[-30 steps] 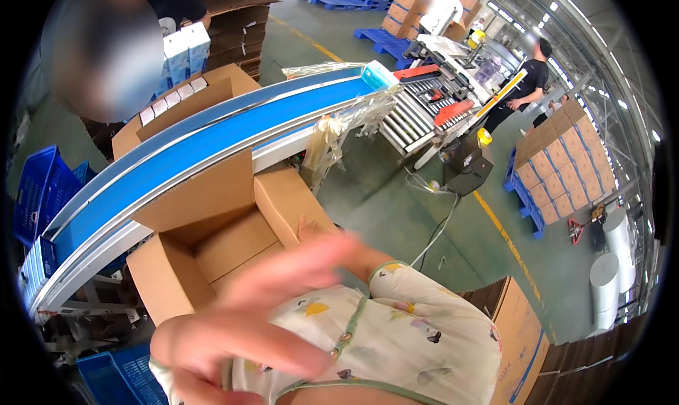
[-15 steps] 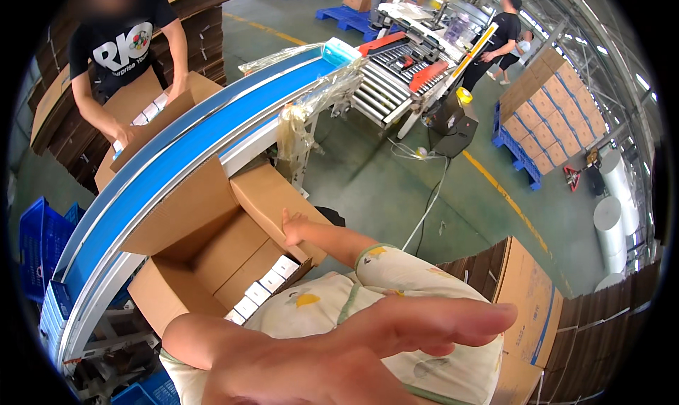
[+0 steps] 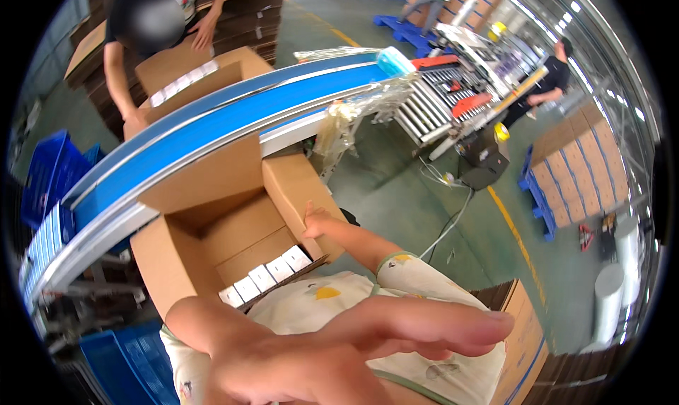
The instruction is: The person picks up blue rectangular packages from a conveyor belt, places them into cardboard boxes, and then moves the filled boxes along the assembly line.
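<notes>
A brown cardboard carton [image 3: 180,260] stands before me with its flaps up and spread. A row of several small white boxes [image 3: 263,276] lines its near inner side. My right hand [image 3: 318,221] lies on the carton's right flap [image 3: 291,186], its visible fingers stretched out; part of the hand's underside is hidden. Large and close, my left hand [image 3: 304,366] is raised across the lower view. Its fingers extend to the right with nothing visible in them, and the lower edge cuts part of it off.
A blue conveyor belt [image 3: 233,115] curves past the carton's far side, leading toward a roller machine [image 3: 431,104]. Across it, a co-worker's hand [image 3: 205,34] is near another carton [image 3: 240,64] holding white boxes. Blue crates [image 3: 49,172] stand left; flattened cardboard [image 3: 523,334] is stacked right.
The view has turned, so the carton and conveyor sit further right. The co-worker bends lower, with one hand lifted from the other carton's contents. My hands keep nearly the same poses.
</notes>
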The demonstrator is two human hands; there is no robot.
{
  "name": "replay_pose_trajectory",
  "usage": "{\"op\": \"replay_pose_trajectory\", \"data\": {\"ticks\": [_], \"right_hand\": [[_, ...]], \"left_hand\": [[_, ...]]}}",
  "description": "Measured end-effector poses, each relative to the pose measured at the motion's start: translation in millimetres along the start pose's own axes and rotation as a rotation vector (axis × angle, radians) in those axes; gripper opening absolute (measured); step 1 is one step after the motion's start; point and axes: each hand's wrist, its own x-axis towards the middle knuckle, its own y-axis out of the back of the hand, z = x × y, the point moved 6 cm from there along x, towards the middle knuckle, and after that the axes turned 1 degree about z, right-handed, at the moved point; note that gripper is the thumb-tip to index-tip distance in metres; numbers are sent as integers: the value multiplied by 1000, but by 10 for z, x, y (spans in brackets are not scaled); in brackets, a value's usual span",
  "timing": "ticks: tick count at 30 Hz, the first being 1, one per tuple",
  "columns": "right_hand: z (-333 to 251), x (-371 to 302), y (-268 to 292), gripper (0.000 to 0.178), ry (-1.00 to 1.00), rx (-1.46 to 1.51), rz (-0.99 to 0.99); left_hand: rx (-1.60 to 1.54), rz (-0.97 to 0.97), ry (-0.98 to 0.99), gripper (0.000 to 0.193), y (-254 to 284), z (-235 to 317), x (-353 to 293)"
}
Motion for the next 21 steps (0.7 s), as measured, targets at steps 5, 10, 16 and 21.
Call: {"op": "replay_pose_trajectory", "data": {"ticks": [5, 10, 16, 21], "right_hand": [[-21, 211, -149, 109, 211, -112, 154], [188, 243, -373, 98, 196, 189, -95], [221, 434, -406, 104, 197, 190, -147], [-34, 40, -76, 110, 154, 52, -103]], "left_hand": [[141, -22, -362, 28, 53, 413, -154], [682, -270, -279, 25, 376, 1258, -422], [2413, 66, 755, 36, 1471, 2098, -1443], [2055, 702, 979, 38, 2130, 3789, -1968]]}}
